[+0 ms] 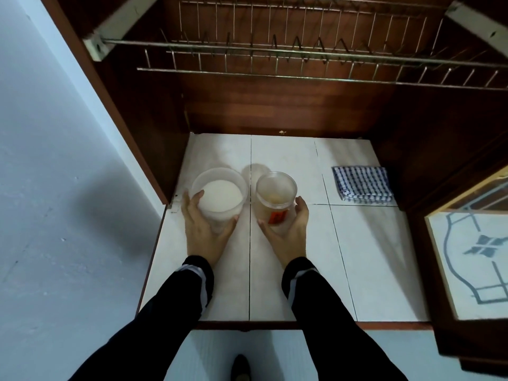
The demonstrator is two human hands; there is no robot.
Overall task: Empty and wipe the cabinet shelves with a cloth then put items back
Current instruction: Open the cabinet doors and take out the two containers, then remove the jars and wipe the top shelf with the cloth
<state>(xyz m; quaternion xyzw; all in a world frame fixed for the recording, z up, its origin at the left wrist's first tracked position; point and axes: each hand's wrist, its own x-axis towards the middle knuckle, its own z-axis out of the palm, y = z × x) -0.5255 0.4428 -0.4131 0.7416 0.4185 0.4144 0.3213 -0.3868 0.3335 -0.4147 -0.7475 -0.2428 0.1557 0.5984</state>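
White tiled shelf (365, 259) in cabinet (275, 111). Gripping tub (220, 195) with left hand (204, 232), jar (276, 195) with right hand (290, 233), middle of frame. Folded cloth (362, 183) lying at right. Emptying or putting back: cannot tell.

Tub (220, 193), jar (276, 196) and folded cloth (362, 184) on the white-tiled shelf (371, 257) of the brown wooden cabinet (137, 105).
We saw the wide, translucent tub standing upright at the left of the shelf, its white contents showing from above and the left hand (203, 229) wrapped round its near side. Just beside it, across a narrow gap, the narrower clear jar stood upright too, with a red-orange label facing us and a little pale matter inside, cupped by the right hand (288, 232). The blue-and-white checked cloth lay folded flat well to the right, close to the cabinet's side wall.
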